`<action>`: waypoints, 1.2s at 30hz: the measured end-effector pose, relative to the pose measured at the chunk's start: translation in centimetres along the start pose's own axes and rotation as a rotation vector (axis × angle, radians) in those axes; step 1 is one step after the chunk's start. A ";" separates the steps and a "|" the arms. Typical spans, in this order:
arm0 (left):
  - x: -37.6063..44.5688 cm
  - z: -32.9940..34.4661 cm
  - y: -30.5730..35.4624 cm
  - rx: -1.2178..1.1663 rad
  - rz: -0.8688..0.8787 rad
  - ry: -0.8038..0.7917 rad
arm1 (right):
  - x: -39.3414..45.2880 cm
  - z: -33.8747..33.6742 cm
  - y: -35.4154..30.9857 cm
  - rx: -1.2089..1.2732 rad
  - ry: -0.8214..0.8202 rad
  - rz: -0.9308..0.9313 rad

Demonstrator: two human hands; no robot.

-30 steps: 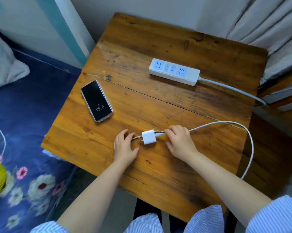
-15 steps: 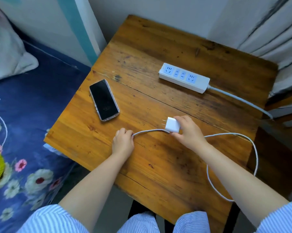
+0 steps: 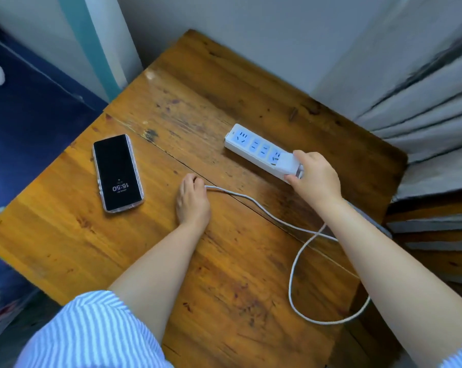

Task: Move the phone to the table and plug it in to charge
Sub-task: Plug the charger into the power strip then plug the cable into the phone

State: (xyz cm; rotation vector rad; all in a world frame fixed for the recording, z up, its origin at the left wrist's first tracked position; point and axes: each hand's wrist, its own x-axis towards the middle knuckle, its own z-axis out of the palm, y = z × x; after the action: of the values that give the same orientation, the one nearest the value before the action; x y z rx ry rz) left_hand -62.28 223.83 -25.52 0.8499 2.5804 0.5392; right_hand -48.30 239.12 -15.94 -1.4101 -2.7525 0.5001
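Since half a second ago the right hand point(image 3: 314, 179) has carried the white charger point(image 3: 288, 166) onto the power strip point(image 3: 253, 147). Left hand point(image 3: 192, 200) pinches the cable point(image 3: 251, 200) end; phone point(image 3: 117, 172) lies on the tabletop point(image 3: 224, 274) beyond it, unconnected.

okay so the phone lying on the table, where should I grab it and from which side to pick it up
Pinch the phone across its two long edges, coming from above. It lies flat, screen up, on the table, so only the thin sides offer purchase. The left hand is nearest, though it rests on the cable end. Gripping mid-length probably leaves the short ends free; which one has the port can't be seen.
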 end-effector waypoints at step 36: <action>0.9 2.0 -0.6 0.253 0.067 -0.111 | 7.9 -0.1 -5.3 -0.362 -0.341 0.012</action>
State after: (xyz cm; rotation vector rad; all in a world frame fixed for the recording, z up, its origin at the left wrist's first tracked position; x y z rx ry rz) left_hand -62.32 224.43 -27.68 1.0208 2.5589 0.1778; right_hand -57.17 242.47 -15.41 -1.5331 -3.2421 0.2709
